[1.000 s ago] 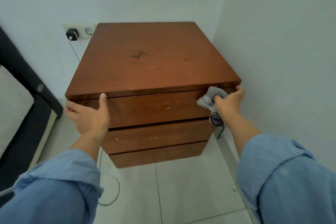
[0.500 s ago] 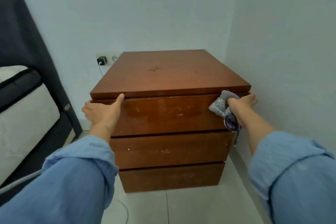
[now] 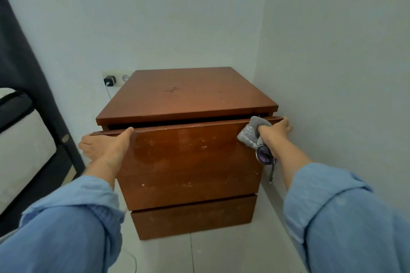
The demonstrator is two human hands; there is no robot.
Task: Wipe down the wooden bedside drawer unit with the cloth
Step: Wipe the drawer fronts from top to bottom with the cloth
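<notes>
Standing in a pale corner beside the bed (image 3: 20, 139), my left hand (image 3: 106, 146) and cloth-clutching right hand (image 3: 275, 133) grip the top drawer (image 3: 188, 146), closed earlier, now pulled ajar.

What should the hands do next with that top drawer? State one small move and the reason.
Probably keep drawing the top drawer out evenly: only a dark slit shows under the unit's top, both hands grip its ends, and the cloth in the right hand cannot yet reach inside.
</notes>
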